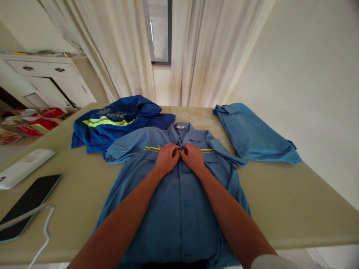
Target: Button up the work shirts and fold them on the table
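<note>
A light blue work shirt (179, 201) lies face up on the beige table (280, 194), collar away from me, with a yellow reflective stripe across the chest. My left hand (166, 158) and my right hand (193, 157) meet at the upper chest just below the collar. Both have their fingers curled and pinched on the shirt's front placket, side by side and touching. What lies under the fingertips is hidden.
A dark blue jacket with a yellow stripe (117, 121) lies crumpled at the back left. A folded light blue garment (252, 134) is at the back right. A black phone (28, 203), a white cable (46, 228) and a white remote-like device (24, 166) sit at the left edge. Curtains hang behind.
</note>
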{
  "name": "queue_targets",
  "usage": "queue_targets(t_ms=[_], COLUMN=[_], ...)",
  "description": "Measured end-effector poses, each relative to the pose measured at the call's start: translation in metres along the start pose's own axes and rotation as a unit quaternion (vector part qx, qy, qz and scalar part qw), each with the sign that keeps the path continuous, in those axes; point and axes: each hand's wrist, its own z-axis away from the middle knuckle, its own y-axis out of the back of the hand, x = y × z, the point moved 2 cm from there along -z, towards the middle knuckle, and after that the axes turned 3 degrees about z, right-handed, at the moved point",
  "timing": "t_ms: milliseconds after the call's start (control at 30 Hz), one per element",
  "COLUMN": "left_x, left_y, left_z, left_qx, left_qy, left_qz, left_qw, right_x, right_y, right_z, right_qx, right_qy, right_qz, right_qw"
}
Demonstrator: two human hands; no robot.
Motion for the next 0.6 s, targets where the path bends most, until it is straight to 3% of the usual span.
queue_targets(t_ms=[400, 600], left_x=[-0.0024, -0.0013], left_y=[-0.0008, -0.0001], left_z=[-0.0006, -0.0014], left_qx=[0.0, -0.007], left_qy=[0.0, 0.005], left_qz=[0.004, 0.0], left_qw=[1.0, 1.0], right_x=[0.0018, 0.0022], right_y=[-0.0028, -0.0043], right_z=[0.0007, 0.0005], right_qx=[0.043, 0.04], right_qy=[0.02, -0.022], right_qz=[-0.043, -0.039], right_qw=[0.998, 0.998])
